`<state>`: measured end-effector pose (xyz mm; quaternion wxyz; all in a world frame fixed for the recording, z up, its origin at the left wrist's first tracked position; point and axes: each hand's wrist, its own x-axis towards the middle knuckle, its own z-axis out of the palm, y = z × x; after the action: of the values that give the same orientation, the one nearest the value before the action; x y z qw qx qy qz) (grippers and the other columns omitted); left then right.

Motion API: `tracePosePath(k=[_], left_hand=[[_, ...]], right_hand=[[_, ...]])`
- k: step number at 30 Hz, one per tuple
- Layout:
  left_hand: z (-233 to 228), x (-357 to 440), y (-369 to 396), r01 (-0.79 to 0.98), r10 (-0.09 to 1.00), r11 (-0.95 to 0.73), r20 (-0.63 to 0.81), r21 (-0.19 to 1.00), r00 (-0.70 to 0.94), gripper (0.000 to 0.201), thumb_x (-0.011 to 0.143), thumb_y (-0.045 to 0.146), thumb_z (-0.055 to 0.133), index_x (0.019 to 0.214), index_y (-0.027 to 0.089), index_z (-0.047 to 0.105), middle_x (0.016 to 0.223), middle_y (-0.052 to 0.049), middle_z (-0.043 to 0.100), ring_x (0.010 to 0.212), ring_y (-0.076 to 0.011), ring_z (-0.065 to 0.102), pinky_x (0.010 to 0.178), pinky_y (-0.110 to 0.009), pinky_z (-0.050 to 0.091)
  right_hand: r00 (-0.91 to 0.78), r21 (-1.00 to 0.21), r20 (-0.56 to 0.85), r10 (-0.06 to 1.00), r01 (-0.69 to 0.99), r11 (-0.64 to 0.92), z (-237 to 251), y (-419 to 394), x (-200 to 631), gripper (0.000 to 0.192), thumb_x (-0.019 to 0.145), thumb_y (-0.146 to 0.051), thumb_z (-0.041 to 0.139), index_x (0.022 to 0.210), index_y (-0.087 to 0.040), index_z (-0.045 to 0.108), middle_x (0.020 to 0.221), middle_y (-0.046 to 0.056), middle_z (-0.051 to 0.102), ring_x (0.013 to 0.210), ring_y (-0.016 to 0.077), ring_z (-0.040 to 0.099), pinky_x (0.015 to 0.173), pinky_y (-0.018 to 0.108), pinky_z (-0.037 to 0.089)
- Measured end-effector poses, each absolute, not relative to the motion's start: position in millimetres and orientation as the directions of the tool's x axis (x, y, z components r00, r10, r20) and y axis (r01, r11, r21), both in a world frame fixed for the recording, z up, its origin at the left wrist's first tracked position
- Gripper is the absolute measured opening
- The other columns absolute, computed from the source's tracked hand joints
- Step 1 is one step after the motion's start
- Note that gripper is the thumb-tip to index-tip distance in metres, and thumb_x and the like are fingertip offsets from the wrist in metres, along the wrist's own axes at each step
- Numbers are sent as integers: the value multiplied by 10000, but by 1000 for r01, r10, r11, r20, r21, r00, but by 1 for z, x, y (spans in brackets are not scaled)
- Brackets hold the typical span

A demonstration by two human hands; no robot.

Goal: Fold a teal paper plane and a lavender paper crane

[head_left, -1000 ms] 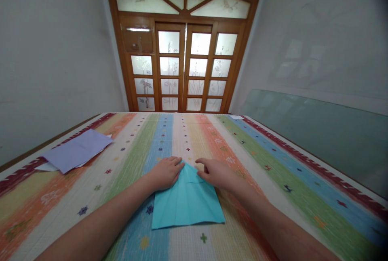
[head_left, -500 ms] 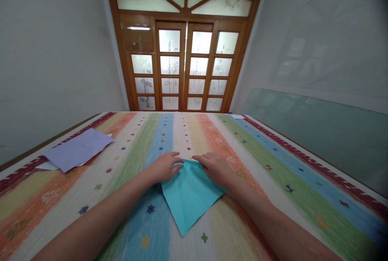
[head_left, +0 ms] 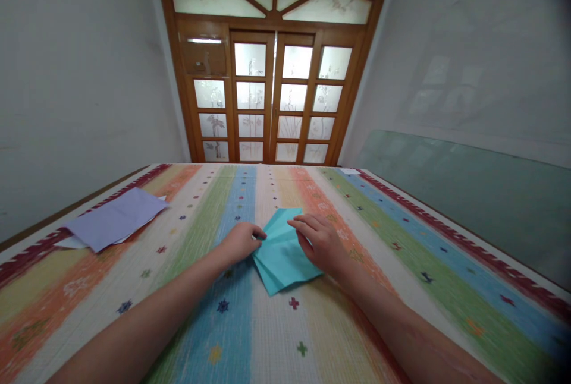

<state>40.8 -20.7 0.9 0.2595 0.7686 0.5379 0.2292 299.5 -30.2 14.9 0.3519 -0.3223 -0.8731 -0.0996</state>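
A turquoise sheet of paper (head_left: 285,256), creased and partly folded, lies on the tablecloth in front of me. My left hand (head_left: 243,240) pinches its left edge between thumb and curled fingers. Over the upper right part of the sheet is my right hand (head_left: 320,240). Its fingers stretch leftward and the thumb stands apart from them, with nothing visibly gripped. The right side of the paper is partly hidden beneath this hand.
A striped, patterned tablecloth (head_left: 196,307) covers the table. Purple paper (head_left: 116,219) rests on white paper (head_left: 74,243) at the left. A small white piece (head_left: 350,172) lies at the far right edge. Behind are wooden glazed doors (head_left: 272,93), and a pale green panel (head_left: 464,188) stands along the right.
The turquoise paper has turned and shifted up, its near point now farther from me. My right hand has risen slightly off its top edge; my left hand now holds the left edge.
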Motion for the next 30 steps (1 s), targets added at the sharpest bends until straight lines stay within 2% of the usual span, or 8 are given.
tracePosePath(k=[3, 6, 9, 12, 18, 21, 25, 30], left_hand=[[-4, 39, -15, 681, 980, -176, 60, 710, 191, 331, 781, 151, 599, 1076, 141, 749, 997, -107, 755, 794, -216, 692, 748, -314, 532], [-7, 36, -10, 629, 992, -91, 18, 772, 122, 352, 805, 149, 591, 1132, 122, 718, 1018, -114, 745, 752, -190, 683, 630, -266, 535], [-9, 34, -8, 582, 994, -36, -31, 813, 105, 414, 827, 129, 560, 1229, 109, 656, 1085, -120, 721, 756, -161, 678, 578, -220, 533], [-7, 34, -9, 576, 988, -27, -67, 817, 142, 413, 862, 167, 537, 1258, 106, 634, 1079, -120, 713, 717, -137, 671, 562, -202, 526], [2, 32, -19, 690, 932, -128, -151, 712, 329, 259, 819, 217, 564, 961, 154, 771, 591, -26, 661, 446, -127, 556, 458, -217, 432], [8, 34, -26, 731, 904, -253, -114, 634, 411, 204, 767, 206, 622, 885, 201, 788, 652, -20, 686, 553, -145, 609, 583, -242, 471], [12, 37, -34, 760, 883, -414, 18, 500, 469, 259, 745, 198, 669, 972, 258, 778, 904, -55, 712, 914, -237, 642, 861, -341, 467], [7, 35, -37, 644, 674, -739, 253, 200, 695, 263, 839, 205, 627, 1071, 259, 736, 1279, -85, 618, 1208, -273, 526, 1046, -422, 384]], right_hand=[[-604, -69, 650, 462, 558, 827, 19, -36, 298, 384, 909, -140, 514, 1268, -237, 609, 1167, 101, 661, 1085, 265, 571, 954, 460, 437], [-736, -70, 541, 407, 443, 894, 24, -43, 296, 544, 798, -105, 552, 1325, -239, 562, 1230, 100, 633, 1125, 272, 556, 981, 473, 420], [-788, -93, 462, 407, 413, 906, 26, -49, 293, 738, 682, -66, 570, 1393, -251, 495, 1350, 101, 566, 1215, 286, 510, 1021, 486, 387], [-785, -131, 438, 438, 427, 895, 24, -53, 289, 751, 692, -55, 580, 1406, -265, 482, 1394, 101, 540, 1251, 279, 496, 1029, 470, 380], [-836, -219, 339, 431, 376, 900, 17, -49, 289, 555, 691, -51, 573, 1209, -238, 649, 1177, 80, 688, 1072, 246, 618, 937, 389, 431], [-850, -259, 299, 434, 365, 894, 16, -45, 291, 481, 658, -34, 545, 1072, -219, 703, 1028, 69, 730, 972, 232, 649, 880, 353, 442], [-849, -303, 258, 460, 381, 873, 16, -45, 292, 401, 679, -53, 543, 1005, -212, 714, 936, 56, 736, 885, 213, 657, 796, 308, 439], [-820, -294, 229, 524, 455, 841, 19, -49, 294, 128, 841, -226, 584, 796, -180, 695, 791, 56, 717, 722, 176, 616, 684, 274, 399]])
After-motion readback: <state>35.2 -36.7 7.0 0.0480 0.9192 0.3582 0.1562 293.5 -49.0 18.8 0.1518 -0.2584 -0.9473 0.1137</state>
